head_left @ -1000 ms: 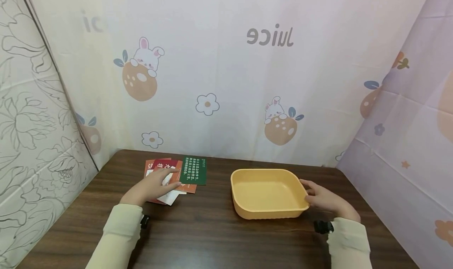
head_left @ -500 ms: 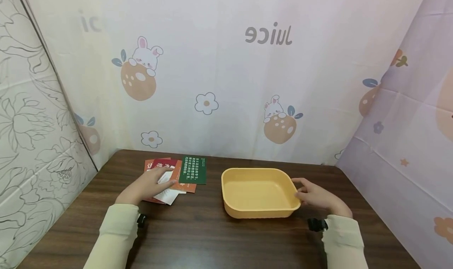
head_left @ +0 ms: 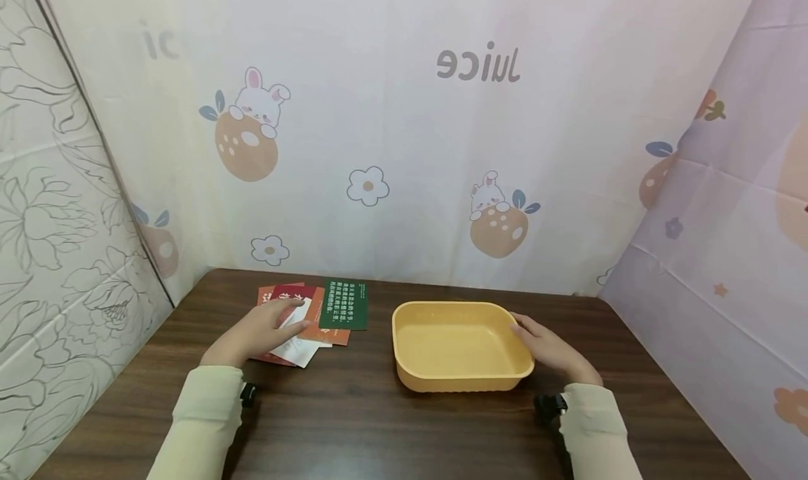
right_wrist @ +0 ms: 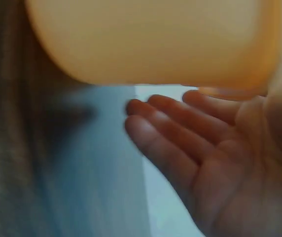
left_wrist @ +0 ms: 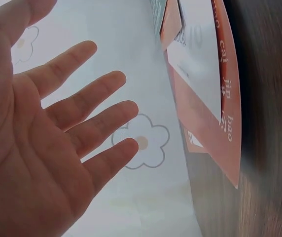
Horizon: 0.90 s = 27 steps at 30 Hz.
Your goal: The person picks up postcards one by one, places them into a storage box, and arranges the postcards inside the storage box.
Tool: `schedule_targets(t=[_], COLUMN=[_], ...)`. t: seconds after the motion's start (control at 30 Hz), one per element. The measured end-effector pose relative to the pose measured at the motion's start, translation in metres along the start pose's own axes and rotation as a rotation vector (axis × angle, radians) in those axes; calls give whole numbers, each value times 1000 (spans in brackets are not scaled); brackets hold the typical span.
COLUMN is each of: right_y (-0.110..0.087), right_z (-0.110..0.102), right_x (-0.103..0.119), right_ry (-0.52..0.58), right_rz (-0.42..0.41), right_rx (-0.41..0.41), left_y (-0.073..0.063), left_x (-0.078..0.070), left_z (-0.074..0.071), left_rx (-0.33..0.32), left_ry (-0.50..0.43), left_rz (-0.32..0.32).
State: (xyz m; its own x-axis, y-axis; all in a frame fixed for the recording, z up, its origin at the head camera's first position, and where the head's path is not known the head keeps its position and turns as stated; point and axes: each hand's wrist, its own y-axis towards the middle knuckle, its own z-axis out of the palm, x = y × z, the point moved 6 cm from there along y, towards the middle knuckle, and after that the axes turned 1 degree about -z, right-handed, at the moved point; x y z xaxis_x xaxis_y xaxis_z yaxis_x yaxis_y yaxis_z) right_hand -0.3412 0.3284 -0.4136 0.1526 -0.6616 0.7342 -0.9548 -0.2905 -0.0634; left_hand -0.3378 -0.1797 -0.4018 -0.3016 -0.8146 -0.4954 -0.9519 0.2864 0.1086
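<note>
My left hand hovers at the near left of several overlapping cards, its fingers apart and nothing in its grasp. Among them are a green card with white writing, an orange card and a white card. The left wrist view has that palm spread beside the cards, with pink-red card edges showing. At the right side of a yellow plastic basin, my right hand touches the wall and rim. Its fingers are loosely extended in the right wrist view; the thumb is mostly hidden behind the basin.
A dark wooden table carries everything. Behind it hangs a printed curtain with rabbits and flowers, and further curtains close off the left and right sides. Black wrist cameras sit at both cuffs.
The yellow basin has slid left, with my right hand following against its side. My left hand has drawn slightly back left from the cards. In the last half second the basin moved only a little.
</note>
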Motion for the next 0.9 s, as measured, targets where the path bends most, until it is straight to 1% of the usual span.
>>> schedule_targets(t=[0.17,0.37,0.43,0.53,0.67,0.8,0.9], right_y=[8,15,16,17,17,15,13], right_z=[5,10,11,11,12,17,21], right_x=[-5,-3,-2,-2,1,7,12], right_ry=[25,93,101,115,90,74,103], right_rz=[-13,-21,-29,-20,-29,-69,-89], right_rx=[-71,-87,-83,-81,-61,-20,15], left_y=[0,-3,-4,-5,-5,-7,-8], left_x=[6,10,10,11,15,20,25], left_z=[-3,-6,-8,-10,-10,-9,-9], left_rx=[-19,-19,-22,-26,-21,-10,-6], left_ry=[15,3,-3,2,3,-13,-10], left_rz=[-12,-33,-34,-38,-57,-87,-104])
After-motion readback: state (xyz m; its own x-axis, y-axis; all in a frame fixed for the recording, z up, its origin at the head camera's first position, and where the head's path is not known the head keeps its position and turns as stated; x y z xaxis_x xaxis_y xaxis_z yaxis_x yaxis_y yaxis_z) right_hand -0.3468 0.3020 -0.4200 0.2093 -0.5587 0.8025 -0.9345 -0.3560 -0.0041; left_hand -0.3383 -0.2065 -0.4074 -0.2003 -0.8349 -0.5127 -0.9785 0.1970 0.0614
